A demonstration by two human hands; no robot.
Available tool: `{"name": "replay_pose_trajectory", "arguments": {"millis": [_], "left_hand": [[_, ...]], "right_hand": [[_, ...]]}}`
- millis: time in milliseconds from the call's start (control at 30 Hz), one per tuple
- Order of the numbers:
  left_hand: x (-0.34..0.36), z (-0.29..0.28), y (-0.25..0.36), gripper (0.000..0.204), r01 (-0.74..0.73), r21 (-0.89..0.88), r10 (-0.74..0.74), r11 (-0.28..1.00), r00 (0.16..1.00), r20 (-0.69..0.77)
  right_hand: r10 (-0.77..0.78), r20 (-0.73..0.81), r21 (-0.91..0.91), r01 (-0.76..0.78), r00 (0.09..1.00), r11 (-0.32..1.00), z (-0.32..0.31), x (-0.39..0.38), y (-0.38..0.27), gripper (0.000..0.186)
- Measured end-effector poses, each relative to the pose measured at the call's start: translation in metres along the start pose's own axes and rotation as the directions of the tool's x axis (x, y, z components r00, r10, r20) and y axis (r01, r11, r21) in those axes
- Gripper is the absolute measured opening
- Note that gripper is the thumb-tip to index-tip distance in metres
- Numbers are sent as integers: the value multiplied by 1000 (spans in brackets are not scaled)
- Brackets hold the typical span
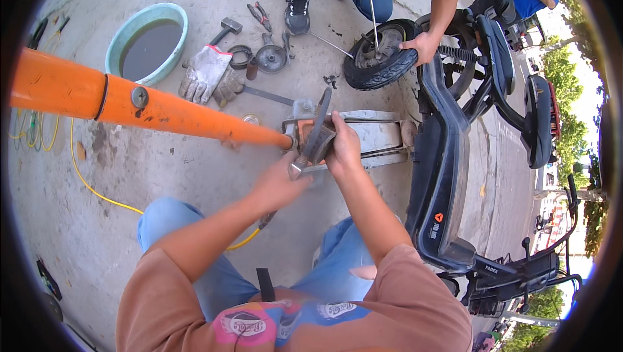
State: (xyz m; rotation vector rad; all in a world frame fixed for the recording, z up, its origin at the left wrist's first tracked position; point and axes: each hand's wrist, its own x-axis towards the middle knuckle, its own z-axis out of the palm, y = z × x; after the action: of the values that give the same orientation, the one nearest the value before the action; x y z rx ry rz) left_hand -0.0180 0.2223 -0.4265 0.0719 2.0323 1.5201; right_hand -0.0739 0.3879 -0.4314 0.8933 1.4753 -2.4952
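My left hand (283, 180), smeared by motion, is closed round an air tool (298, 169) with a silvery head. A yellow hose (245, 241) runs up to the tool's lower end. My right hand (344, 147) grips a dark, curved rubber-like piece (318, 131), whose exact kind I cannot make out. The tool's head is close to this piece; whether they touch is unclear. Both hands are above the near side of a floor jack (373, 136), whose long orange handle (195, 117) slants in from the left.
Another person's hands hold a metal lever (372, 11) and a small wheel (383, 53) at the far side. An electric scooter (441, 176) stands on the right. Farther left are a basin of murky water (183, 40), gloves (206, 73), a hammer (227, 27) and pliers (259, 16).
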Motion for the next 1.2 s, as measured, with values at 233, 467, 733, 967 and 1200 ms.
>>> {"name": "replay_pose_trajectory", "arguments": {"millis": [233, 467, 733, 967, 1200], "left_hand": [[-2, -3, 9, 49, 73, 1, -73, 997, 996, 51], [1, 3, 0, 46, 95, -58, -93, 994, 995, 28], [3, 5, 3, 39, 31, -71, -31, 997, 1000, 6], [0, 4, 9, 39, 132, -83, -130, 988, 991, 35], [2, 5, 3, 45, 46, -63, -45, 997, 999, 14]], "right_hand": [[-41, -42, -19, 40, 998, 999, -2, 1, 0, 31], [-46, -33, -33, 45, 998, 998, -8, 7, 7, 30], [-48, -40, -7, 48, 998, 999, -2, -1, -1, 31], [-66, -44, -35, 65, 997, 997, -5, 1, 0, 31], [-50, -61, -22, 49, 997, 999, -5, 3, 2, 29]]}}
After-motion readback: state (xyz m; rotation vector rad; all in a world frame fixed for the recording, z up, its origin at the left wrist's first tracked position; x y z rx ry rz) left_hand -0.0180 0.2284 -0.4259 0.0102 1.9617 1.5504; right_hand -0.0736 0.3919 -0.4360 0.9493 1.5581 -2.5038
